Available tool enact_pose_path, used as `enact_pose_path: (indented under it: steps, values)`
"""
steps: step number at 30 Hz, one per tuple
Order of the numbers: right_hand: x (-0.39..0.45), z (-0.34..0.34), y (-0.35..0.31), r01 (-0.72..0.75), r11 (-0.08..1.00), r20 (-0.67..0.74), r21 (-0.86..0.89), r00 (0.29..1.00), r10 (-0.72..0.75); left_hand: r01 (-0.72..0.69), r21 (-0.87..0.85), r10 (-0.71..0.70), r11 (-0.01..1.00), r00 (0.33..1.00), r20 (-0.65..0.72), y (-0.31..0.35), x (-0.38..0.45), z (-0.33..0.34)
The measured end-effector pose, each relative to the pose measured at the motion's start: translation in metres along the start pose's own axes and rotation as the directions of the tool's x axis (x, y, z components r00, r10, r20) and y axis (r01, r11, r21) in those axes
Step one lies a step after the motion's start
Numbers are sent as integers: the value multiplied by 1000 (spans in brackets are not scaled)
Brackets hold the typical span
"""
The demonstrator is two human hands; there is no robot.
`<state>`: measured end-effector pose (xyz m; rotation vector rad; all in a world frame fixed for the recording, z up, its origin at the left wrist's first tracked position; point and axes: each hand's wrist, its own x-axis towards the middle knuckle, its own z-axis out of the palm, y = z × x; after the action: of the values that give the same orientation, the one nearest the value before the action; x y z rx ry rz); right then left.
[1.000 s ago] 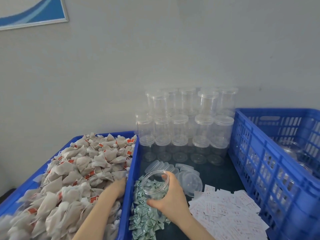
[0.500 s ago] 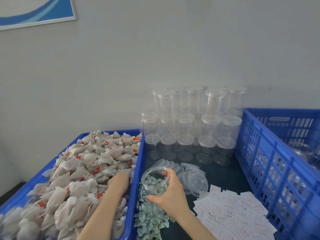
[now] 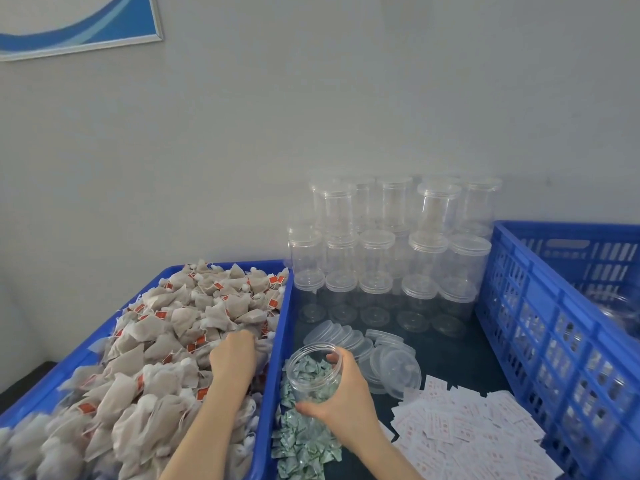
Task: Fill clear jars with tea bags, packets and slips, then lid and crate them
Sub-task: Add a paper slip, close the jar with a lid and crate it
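Right hand [image 3: 341, 396] is wrapped round an open clear jar [image 3: 313, 374]: thumb on the near wall, fingers curled over the far rim. The jar is tilted with its mouth up and toward the tea bag bin, parked just beside the bin wall, presumably so the transfer path is short. It looks empty; the green shapes seen through it are most likely the foil packets [image 3: 304, 434] heaped beneath and behind, though I can't rule out one or two inside. Left hand [image 3: 232, 358] is palm-down in the pile of tea bags [image 3: 156, 344] in the blue bin [image 3: 275, 344], fingertips buried among the bags, so whether it has actually closed on any I cannot tell. Judgement: this is the first fill step, bags going in before packets and slips. Layout supports a left-to-right flow: bags on the left, packets next to them, loose clear lids [image 3: 367, 351] fanned behind the jar, white paper slips [image 3: 474, 431] to the right, and the slotted blue crate [image 3: 554, 327] far right with what appear to be jars already inside. Spare jars [image 3: 388, 258] are stacked mouth-down against the wall, within reach but out of the way. Risk: bag strings with red tags can tangle and drag extras over the bin wall.
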<state>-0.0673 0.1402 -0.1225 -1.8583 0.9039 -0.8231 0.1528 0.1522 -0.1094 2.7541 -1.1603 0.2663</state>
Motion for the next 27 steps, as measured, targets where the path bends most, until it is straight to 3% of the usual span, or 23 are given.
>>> enact_pose_path:
  steps: [5,15,24,27]
  values:
    - [1,3,-2,-21,1000,1,12,1000,21,-6,-118,-8,993,993,-117,-1,-3,-5]
    - [-1,3,1,-44,999,0,15,999,44,18,-190,-54,982,981,-188,3,-8,-17]
    - [-1,4,5,-71,997,15,10,997,70,1,-223,-56,975,970,-237,5,-9,-20]
    - [-3,3,8,-75,997,20,37,997,74,-2,-187,-32,982,984,-177,7,-10,-19]
